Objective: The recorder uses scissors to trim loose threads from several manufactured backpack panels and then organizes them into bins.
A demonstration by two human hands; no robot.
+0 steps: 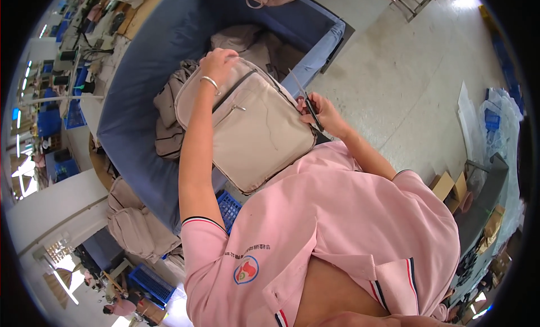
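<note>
A beige backpack [261, 138] with a dark zipper line and a small zip pull stands tilted in front of me, its lower end close to my shirt. My left hand [218, 67], a bangle at its wrist, grips the backpack's far top edge. At the bag's right side, my right hand [325, 114] holds a pair of scissors [311, 110] with dark handles, the blades pointing up and away. The fingertips of that hand are beside the bag's edge; whether they touch it is hard to tell. Thin loose threads lie across the bag's front.
Behind the backpack is a large blue padded bin [138, 96] with more beige bags [169, 113] inside. Another heap of bags [138, 223] lies at the lower left, near a blue crate [152, 285]. A stool [414, 1] stands far right; clear plastic wrapping [506, 135] and cardboard [450, 186] are at the right.
</note>
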